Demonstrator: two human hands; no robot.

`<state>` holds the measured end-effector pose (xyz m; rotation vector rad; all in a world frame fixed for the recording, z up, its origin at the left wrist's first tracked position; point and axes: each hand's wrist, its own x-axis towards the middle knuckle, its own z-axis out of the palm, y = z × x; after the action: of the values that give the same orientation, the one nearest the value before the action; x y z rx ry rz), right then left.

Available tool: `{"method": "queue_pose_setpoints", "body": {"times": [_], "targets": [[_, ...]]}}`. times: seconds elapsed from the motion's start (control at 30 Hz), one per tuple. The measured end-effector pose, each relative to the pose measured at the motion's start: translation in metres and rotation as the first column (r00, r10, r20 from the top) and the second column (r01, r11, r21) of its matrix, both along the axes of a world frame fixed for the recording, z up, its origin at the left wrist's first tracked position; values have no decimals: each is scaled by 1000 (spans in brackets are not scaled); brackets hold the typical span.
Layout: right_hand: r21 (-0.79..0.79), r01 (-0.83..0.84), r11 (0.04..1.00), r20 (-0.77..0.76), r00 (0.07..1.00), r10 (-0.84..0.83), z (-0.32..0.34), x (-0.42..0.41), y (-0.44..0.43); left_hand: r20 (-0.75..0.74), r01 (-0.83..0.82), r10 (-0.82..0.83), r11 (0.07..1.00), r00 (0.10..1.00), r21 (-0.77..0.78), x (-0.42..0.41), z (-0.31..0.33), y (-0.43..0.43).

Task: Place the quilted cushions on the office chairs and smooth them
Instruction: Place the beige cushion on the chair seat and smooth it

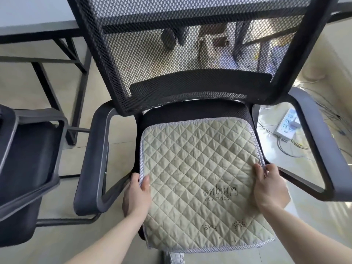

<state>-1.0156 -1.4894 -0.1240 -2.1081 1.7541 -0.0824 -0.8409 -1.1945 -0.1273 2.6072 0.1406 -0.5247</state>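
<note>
The left hand (pixel 136 195) and right hand (pixel 270 185) each pinch a side edge of the quilted cushion (pixel 200 168), which lies on the office chair (pixel 192 111) seat.

Both forearms stretched forward, left hand (pixel 136 195) and right hand (pixel 270 187) pinching opposite cushion (pixel 198 168) edges, thumbs on top

Quilted cushions: one, the beige cushion (pixel 198 168).
Office chairs: two, the mesh-backed chair (pixel 171 54) and a second chair (pixel 28 149) to my left.
My hands: two, my left hand (pixel 136 195) and my right hand (pixel 270 189).
Desks: one, the white-topped desk (pixel 34 14).
Power strips: one white power strip (pixel 287 124).
</note>
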Motion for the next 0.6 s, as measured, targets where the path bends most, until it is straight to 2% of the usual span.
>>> {"method": "queue_pose_setpoints", "body": {"times": [0.13, 0.2, 0.27, 0.33, 0.43, 0.53, 0.6], "targets": [[-29, -33, 999, -39, 999, 32, -6, -1, 1, 9, 6, -6, 998, 1000, 59, 2, -1, -1], [-107, -47, 993, -18, 999, 45, -6, 3, 2, 55, -10, 8, 999, 998, 52, 2, 4, -7], [-192, -119, 974, -17, 993, 118, -3, 16, 6, 150, 86, -94, 994, 984, 65, 1, 12, -17], [-220, -236, 947, 2, 970, 242, 1, 40, 16, 252, 249, -259, 966, 932, 72, 1, 18, -32], [-187, -441, 878, -13, 895, 446, 4, 86, 37, 313, 441, -442, 894, 840, 80, 8, 22, -66], [-86, -642, 762, -38, 767, 641, 1, 121, 59, 249, 583, -595, 803, 765, 125, 14, 16, -99], [-35, -719, 695, -56, 695, 717, -6, 129, 65, 193, 659, -685, 729, 703, 187, 16, 8, -111]]}}
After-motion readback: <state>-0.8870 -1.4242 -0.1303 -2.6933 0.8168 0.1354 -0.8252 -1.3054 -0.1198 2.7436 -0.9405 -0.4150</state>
